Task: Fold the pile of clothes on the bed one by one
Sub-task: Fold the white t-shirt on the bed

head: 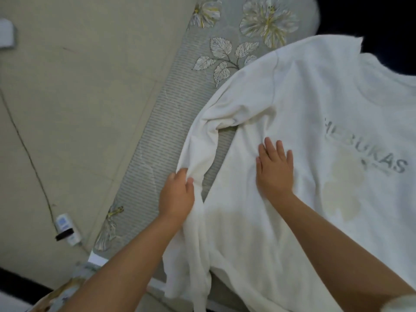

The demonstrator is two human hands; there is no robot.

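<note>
white sweatshirt (304, 122) — spread flat on grey floral bed cover (180, 113) | left hand (176, 195) pinches its sleeve (200, 154) at bed edge | right hand (275, 171) — fingers straight, pressing sweatshirt body beside sleeve

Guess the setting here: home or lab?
Likely a home bedroom: a white long-sleeved sweatshirt is spread on a grey bedsheet with a leaf-and-flower print, beside a beige tiled floor where a white plug adapter on a cord lies.
</note>
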